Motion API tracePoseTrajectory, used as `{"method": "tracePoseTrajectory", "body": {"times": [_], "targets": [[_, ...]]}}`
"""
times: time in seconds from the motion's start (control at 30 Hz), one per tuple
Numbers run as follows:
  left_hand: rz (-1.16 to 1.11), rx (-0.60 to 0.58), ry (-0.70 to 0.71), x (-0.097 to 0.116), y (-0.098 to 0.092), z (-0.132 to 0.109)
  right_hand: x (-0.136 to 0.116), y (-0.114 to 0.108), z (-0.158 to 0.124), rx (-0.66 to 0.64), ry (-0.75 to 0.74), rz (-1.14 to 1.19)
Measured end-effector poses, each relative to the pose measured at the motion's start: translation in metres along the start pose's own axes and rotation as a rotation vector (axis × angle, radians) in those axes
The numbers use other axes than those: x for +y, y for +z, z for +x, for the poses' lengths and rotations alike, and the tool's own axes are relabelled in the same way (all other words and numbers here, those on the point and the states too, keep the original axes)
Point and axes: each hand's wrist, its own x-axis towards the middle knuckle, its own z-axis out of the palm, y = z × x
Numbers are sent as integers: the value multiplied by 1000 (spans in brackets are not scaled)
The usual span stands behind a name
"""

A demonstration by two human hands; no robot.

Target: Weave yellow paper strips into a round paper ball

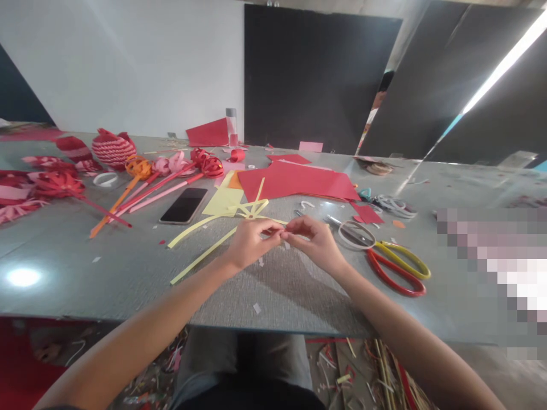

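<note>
My left hand (252, 242) and my right hand (314, 242) meet over the table, thumbs and fingertips pinched together. What sits between the fingertips is too small to make out; a small whitish scrap (286, 245) shows just below them. Behind my left hand lies a star-like bundle of crossed yellow paper strips (253, 209). One long yellow strip (203, 256) runs out to the left from near that hand. To the right of my right hand are scissors (399, 279) with one red and one yellow handle, and a roll of tape (341, 234) rests over their blades.
A phone (184, 206) lies left of the strips, near paper flowers on stems (149, 193). Red paper sheets (299, 179) and yellow sheets (220, 201) lie behind. A bottle (231, 128) stands by the wall. Paper scraps dot the table (273, 290); a pixelated patch covers the right.
</note>
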Motion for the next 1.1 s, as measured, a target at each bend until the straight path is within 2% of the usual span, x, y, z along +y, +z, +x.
{"method": "tracePoseTrajectory", "body": {"times": [0.2, 0.5, 0.73, 0.87, 1.1], "targets": [[-56, 54, -23, -1, 1, -1, 0, 0, 1, -30, 46, 77], [-286, 90, -240, -13, 6, 1, -2, 1, 1, 44, 73, 70], [-421, 96, -400, -15, 8, 4, 1, -1, 2, 159, 64, -33], [-390, 76, -414, -14, 8, 3, 4, -2, 2, 195, -26, -125], [-173, 119, -283, -7, 6, -3, 1, 2, -6, 215, -415, -598]]}}
